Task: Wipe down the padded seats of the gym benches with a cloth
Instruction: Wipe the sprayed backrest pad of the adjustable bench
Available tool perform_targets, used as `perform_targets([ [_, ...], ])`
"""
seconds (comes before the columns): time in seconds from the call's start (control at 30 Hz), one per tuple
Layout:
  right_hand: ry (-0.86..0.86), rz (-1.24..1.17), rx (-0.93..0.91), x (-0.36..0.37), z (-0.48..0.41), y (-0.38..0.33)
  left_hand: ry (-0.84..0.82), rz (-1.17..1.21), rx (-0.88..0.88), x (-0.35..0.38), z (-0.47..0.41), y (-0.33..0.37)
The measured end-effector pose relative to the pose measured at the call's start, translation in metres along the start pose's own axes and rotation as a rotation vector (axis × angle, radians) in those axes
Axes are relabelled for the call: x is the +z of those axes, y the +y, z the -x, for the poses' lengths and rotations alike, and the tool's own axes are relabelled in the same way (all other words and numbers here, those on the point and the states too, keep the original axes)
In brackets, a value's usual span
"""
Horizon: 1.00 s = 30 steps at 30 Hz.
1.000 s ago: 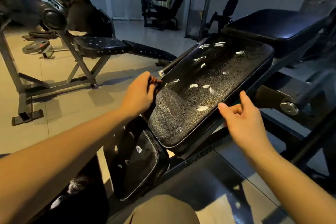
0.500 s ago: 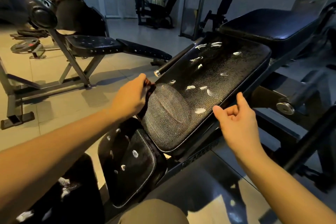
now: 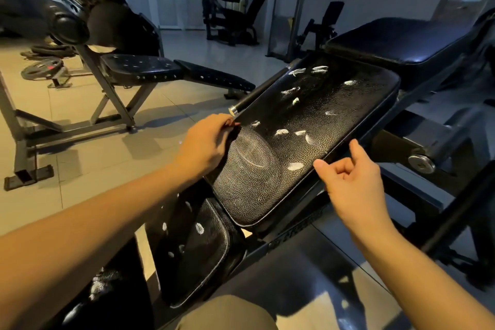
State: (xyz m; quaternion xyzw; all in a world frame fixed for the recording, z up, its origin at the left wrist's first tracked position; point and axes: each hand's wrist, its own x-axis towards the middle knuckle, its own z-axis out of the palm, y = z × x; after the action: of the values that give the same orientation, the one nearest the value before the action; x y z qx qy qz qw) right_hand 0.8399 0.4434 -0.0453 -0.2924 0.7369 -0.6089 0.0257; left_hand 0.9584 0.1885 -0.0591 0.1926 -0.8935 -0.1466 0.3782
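Observation:
A black padded bench pad [image 3: 329,115] slopes up in front of me, dotted with several white foam spots; its near part carries a greyish wiped smear [image 3: 249,169]. My left hand [image 3: 206,142] grips a dark cloth [image 3: 232,126] at the pad's left edge, and most of the cloth is hidden under my fingers. My right hand [image 3: 351,177] hovers at the pad's right edge with loosely curled fingers and a raised index finger, holding nothing. A smaller lower pad [image 3: 198,252] below also has white spots.
A handle bar [image 3: 257,94] juts out along the pad's left side. Another black pad [image 3: 401,40] lies beyond at the upper right. A second bench [image 3: 144,69] and weight plates [image 3: 42,67] stand on the tiled floor at left. Machines line the far wall.
My left hand with the cloth stays at the pad's left edge with only slight shifts. The right hand holds its place by the right edge. The view swayed a little.

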Motion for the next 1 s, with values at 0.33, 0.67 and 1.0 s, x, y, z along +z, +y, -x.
perform_targets([
  [0.33, -0.005, 0.039, -0.009, -0.002, 0.001, -0.004, -0.076, 0.171, 0.248, -0.009, 0.049, 0.027],
  [0.67, -0.011, 0.041, 0.001, 0.000, -0.001, -0.004, 0.035, 0.127, 0.179, 0.005, 0.039, 0.053],
  [1.0, 0.001, 0.069, -0.012, 0.001, 0.003, -0.009, 0.124, -0.013, -0.085, 0.001, -0.011, 0.007],
])
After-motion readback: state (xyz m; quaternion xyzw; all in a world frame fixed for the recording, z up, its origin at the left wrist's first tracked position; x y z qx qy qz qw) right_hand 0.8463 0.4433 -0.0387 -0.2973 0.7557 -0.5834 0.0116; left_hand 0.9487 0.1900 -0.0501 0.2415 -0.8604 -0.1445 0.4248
